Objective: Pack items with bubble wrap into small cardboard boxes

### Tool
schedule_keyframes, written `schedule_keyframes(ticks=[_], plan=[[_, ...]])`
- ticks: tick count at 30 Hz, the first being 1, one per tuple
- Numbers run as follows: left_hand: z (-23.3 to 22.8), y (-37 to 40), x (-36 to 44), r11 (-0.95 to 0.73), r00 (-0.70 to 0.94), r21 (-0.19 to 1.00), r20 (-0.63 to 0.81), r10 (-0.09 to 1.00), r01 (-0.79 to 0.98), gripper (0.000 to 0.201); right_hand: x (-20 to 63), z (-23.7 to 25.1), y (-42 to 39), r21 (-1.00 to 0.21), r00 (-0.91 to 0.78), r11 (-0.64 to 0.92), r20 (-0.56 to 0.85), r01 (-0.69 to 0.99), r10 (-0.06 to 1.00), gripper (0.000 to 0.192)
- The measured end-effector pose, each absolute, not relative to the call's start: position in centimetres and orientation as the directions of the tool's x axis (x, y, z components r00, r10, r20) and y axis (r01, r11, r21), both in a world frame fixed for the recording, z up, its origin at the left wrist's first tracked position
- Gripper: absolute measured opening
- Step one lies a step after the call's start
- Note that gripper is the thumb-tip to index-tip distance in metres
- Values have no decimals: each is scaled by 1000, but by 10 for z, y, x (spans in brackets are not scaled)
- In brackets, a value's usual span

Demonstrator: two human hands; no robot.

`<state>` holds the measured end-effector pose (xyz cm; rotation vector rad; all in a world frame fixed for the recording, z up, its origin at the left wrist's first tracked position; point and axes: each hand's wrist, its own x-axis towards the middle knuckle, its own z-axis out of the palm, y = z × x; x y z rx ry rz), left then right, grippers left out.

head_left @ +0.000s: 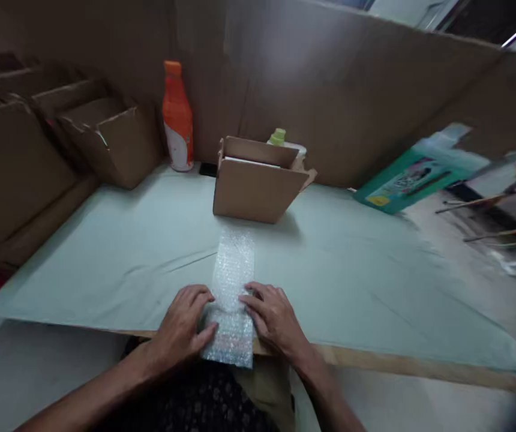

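Note:
A strip of clear bubble wrap [232,282] lies lengthwise on the pale green table cover [118,258], its near end thick around something I cannot make out. My left hand [183,327] grips the near end from the left, thumb under the edge. My right hand [273,318] presses on it from the right with fingers curled over the wrap. Both hands sit at the table's front edge. Beyond the strip stands a small open cardboard box [258,183] with a white item inside.
An orange bottle [177,117] stands at the back by the cardboard wall. A green-capped bottle [278,137] shows behind the small box. Stacked open cartons [105,138] fill the left side. A teal packet [404,180] leans at the right.

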<state>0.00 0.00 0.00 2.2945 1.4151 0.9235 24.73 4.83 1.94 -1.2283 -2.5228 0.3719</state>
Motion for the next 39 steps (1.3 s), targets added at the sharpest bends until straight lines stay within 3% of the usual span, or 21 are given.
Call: schedule_keyframes(ticks=[3, 5, 8, 11, 14, 17, 20, 22, 25, 30, 33, 34, 36, 39], plan=[[7, 6, -4, -492, 271, 531, 440, 856, 690, 36, 251, 32, 46, -348, -581, 594, 155, 725, 799, 36], [9, 15, -6, -535, 337, 488, 438, 833, 690, 44, 249, 37, 49, -349, -579, 594, 160, 725, 800, 40], [7, 31, -8, -603, 514, 435, 316, 797, 669, 48, 246, 37, 55, -366, -597, 606, 153, 706, 788, 40], [7, 38, -16, -589, 578, 495, 196, 792, 639, 50, 255, 35, 51, -409, -643, 629, 124, 661, 756, 44], [13, 30, -28, -581, 581, 571, 210, 786, 580, 64, 275, 37, 27, -460, -674, 632, 92, 624, 733, 63], [16, 19, -35, -634, 672, 572, 185, 717, 520, 88, 284, 38, -3, -455, -696, 632, 38, 627, 717, 86], [11, 13, -33, -686, 768, 542, 112, 631, 485, 104, 275, 30, -14, -404, -692, 649, 50, 645, 720, 85], [6, 12, -28, -699, 782, 527, 96, 615, 484, 101, 266, 24, -8, -398, -690, 663, 96, 634, 717, 63], [5, 10, -19, -669, 726, 524, 131, 675, 527, 87, 257, 20, 8, -463, -634, 653, 224, 599, 740, 33], [9, 11, 4, -494, 431, 643, 269, 861, 585, 22, 245, 18, 22, -623, -413, 482, 264, 616, 871, 23], [5, 17, 17, -347, 234, 707, 256, 938, 616, 19, 242, 12, 18, -677, -264, 391, 289, 623, 920, 15], [2, 19, 21, -301, 180, 716, 242, 953, 631, 18, 242, 10, 14, -669, -210, 392, 338, 632, 917, 12], [-3, 23, 26, -246, 112, 718, 230, 967, 651, 21, 243, 8, 6, -588, -143, 441, 483, 678, 864, 26], [-9, 26, 30, -273, 117, 687, 266, 957, 673, 35, 242, 9, -1, -391, -283, 568, 583, 724, 762, 34]])
